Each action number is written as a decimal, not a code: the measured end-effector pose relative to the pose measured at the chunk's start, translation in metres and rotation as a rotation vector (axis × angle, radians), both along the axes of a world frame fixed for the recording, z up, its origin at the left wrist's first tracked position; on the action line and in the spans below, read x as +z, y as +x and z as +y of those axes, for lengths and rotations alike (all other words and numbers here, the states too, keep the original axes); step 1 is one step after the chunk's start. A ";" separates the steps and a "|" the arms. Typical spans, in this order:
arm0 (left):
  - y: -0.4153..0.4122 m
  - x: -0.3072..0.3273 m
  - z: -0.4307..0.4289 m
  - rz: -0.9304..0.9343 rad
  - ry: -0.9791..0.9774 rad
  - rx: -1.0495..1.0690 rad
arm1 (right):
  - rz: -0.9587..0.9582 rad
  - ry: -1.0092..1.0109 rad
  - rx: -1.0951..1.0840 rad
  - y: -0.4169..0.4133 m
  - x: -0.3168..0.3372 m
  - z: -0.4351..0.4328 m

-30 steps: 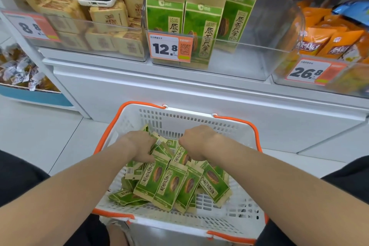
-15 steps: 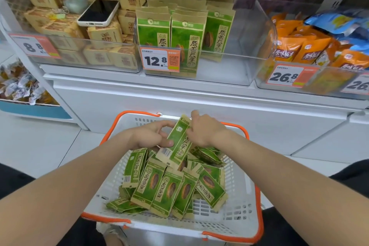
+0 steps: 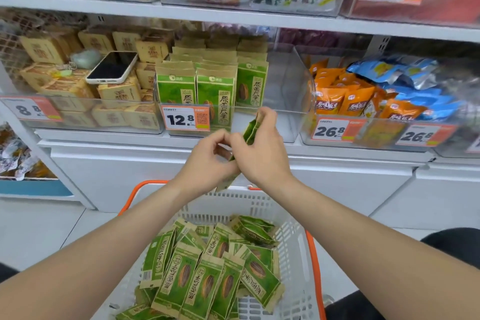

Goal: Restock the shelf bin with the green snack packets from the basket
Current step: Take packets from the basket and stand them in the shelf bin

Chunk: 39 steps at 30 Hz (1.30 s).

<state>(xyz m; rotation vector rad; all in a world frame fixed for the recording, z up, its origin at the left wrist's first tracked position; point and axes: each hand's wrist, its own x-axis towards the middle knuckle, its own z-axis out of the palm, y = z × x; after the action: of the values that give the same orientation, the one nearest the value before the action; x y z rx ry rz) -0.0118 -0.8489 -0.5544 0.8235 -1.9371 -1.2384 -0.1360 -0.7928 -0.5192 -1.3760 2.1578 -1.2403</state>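
currently: phone (image 3: 113,67) lies on tan boxes (image 3: 117,93), far left. left hand (image 3: 205,161), fingers curled, pinches the lower end of the green packets (image 3: 250,128); right hand (image 3: 259,156) grips their top, just before the shelf bin (image 3: 283,86). basket (image 3: 293,241) below holds loose packets (image 3: 205,280).

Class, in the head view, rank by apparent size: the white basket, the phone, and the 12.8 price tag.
1. white basket, though it is nearest the camera.
2. phone and 12.8 price tag: look alike, not ranked.
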 end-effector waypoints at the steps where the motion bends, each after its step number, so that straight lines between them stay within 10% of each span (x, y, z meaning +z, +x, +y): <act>1: -0.002 0.007 -0.001 0.017 0.012 -0.009 | -0.012 -0.049 -0.011 0.001 0.010 0.001; 17: -0.037 0.086 -0.023 -0.129 -0.346 0.079 | -0.623 -0.198 -0.023 -0.044 0.084 -0.044; 26: -0.031 0.090 -0.078 -0.522 -0.878 0.375 | -0.201 -0.348 0.067 -0.079 0.109 -0.068; 39: -0.028 0.074 -0.090 -0.794 -0.981 0.440 | 0.117 -0.047 -0.111 -0.096 0.046 -0.110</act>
<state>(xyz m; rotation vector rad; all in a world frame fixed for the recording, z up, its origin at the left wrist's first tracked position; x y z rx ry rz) -0.0400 -0.9393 -0.4808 1.1520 -2.3668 0.4154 -0.2322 -0.9030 -0.4732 -1.3973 2.3271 -1.2880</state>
